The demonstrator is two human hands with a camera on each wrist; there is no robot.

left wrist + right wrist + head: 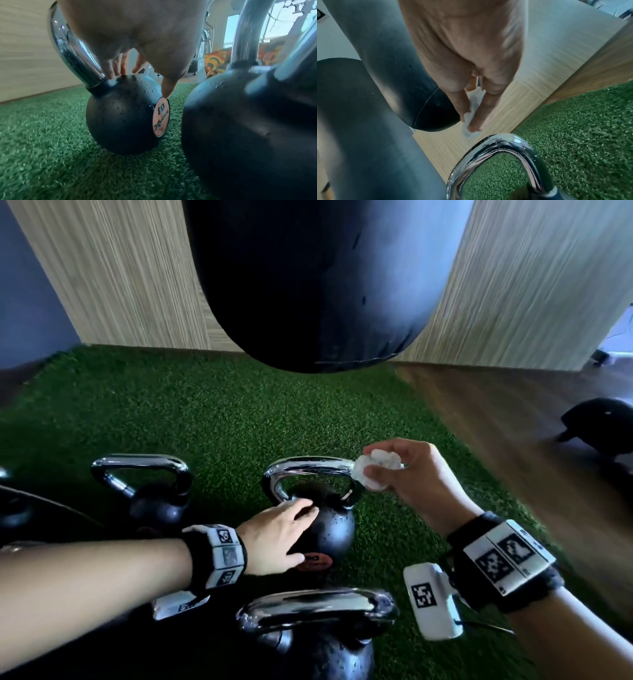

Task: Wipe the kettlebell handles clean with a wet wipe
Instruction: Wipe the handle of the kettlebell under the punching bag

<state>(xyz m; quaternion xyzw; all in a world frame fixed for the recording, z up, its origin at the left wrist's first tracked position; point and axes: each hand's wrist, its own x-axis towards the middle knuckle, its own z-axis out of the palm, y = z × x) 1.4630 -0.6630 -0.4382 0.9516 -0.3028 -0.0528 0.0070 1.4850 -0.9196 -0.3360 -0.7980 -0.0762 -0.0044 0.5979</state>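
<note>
A black kettlebell (330, 530) with a chrome handle (308, 467) stands on green turf in the middle of the head view. My left hand (277, 534) rests on its ball with straight fingers (111, 70) spread beside the handle's base and the thumb by the orange label (161, 117). My right hand (404, 474) pinches a crumpled white wet wipe (375, 467) at the handle's right end. In the right wrist view the wet wipe (471, 117) hangs just above the wet chrome handle (501, 143).
A second kettlebell (150, 491) stands to the left and a third (318, 631) close in front. A black punching bag (315, 285) hangs just beyond. Wood-panelled walls (130, 278) close the back; wooden floor (513, 433) and a dark object (599, 422) lie to the right.
</note>
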